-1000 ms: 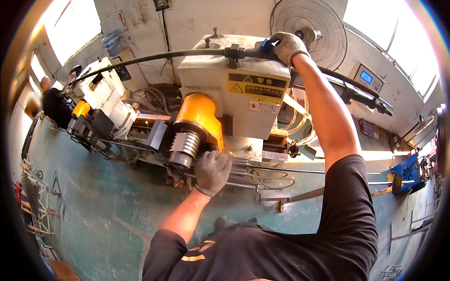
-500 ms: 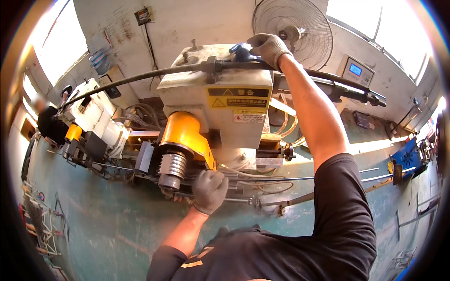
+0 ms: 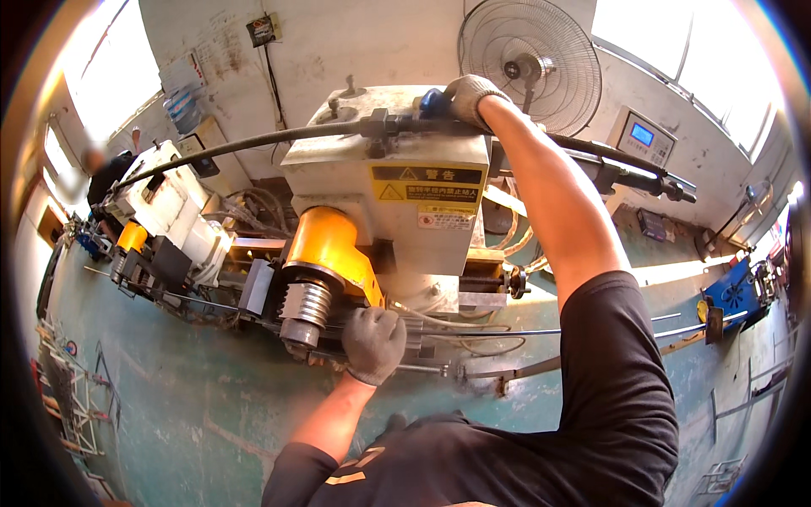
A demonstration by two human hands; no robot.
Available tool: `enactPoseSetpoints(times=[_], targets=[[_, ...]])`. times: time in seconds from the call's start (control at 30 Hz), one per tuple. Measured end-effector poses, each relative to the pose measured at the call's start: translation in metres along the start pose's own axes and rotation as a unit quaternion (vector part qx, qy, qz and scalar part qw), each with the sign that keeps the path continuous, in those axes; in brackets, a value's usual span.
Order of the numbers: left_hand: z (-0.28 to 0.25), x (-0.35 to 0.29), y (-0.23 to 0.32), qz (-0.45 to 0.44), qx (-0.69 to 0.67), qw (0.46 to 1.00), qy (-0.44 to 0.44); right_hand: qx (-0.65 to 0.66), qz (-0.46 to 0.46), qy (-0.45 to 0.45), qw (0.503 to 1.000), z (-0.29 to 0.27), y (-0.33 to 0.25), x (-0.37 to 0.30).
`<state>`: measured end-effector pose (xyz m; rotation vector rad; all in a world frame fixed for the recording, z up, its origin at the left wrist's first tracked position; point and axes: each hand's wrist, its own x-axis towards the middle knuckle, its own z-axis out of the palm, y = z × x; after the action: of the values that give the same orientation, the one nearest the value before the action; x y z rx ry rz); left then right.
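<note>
My left hand (image 3: 374,345), in a grey knit glove, is closed at the lower end of the machine's yellow bending arm (image 3: 325,241). Its fingers face away, so what lies in them is hidden. To its left is a ribbed steel die (image 3: 306,302); a thin metal tube (image 3: 490,332) runs off to the right behind it. My right hand (image 3: 471,100), gloved likewise, reaches across the top of the white machine housing (image 3: 422,245). Its fingers are closed round a small blue object (image 3: 435,103) whose kind I cannot make out, beside the long dark rod (image 3: 253,137).
Behind the housing stands a large fan (image 3: 530,68). A control panel (image 3: 644,135) is on the right, with a blue machine (image 3: 733,287) beyond it. Another white machine (image 3: 165,198) stands at the left, and a person (image 3: 106,179) is near it. Hoses hang behind the housing.
My right hand has come down and closed round the blue object, which has shifted a little. The left hand stays about where it was. The view has tilted slightly.
</note>
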<state>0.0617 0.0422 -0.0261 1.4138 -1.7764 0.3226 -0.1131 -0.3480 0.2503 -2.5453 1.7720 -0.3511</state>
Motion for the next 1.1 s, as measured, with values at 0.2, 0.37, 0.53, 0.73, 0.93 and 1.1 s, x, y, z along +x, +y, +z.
enactPoseSetpoints(times=[0.2, 0.37, 0.53, 0.73, 0.93, 1.1], targets=[[0.0, -0.002, 0.0, -0.006, 0.026, 1.0, -0.004, 0.106, 0.026, 0.042, 0.993, -0.017, -0.002, 0.008], [-0.004, -0.001, 0.001, -0.02, 0.052, 0.997, -0.059, 0.037, -0.069, 0.04, 0.996, 0.001, -0.013, -0.016], [-0.004, 0.006, 0.0, 0.008, 0.037, 0.998, -0.048, 0.044, -0.035, 0.225, 0.973, 0.016, 0.012, -0.002], [-0.011, 0.003, -0.004, 0.017, 0.016, 0.999, -0.028, 0.112, -0.056, 0.188, 0.974, -0.01, -0.005, -0.055], [-0.011, 0.007, -0.006, 0.035, 0.011, 0.999, -0.012, 0.054, -0.034, 0.128, 0.99, 0.0, -0.012, -0.04], [-0.024, 0.009, 0.005, 0.049, -0.009, 0.999, 0.021, -0.004, -0.001, 0.038, 0.999, -0.009, -0.014, -0.015]])
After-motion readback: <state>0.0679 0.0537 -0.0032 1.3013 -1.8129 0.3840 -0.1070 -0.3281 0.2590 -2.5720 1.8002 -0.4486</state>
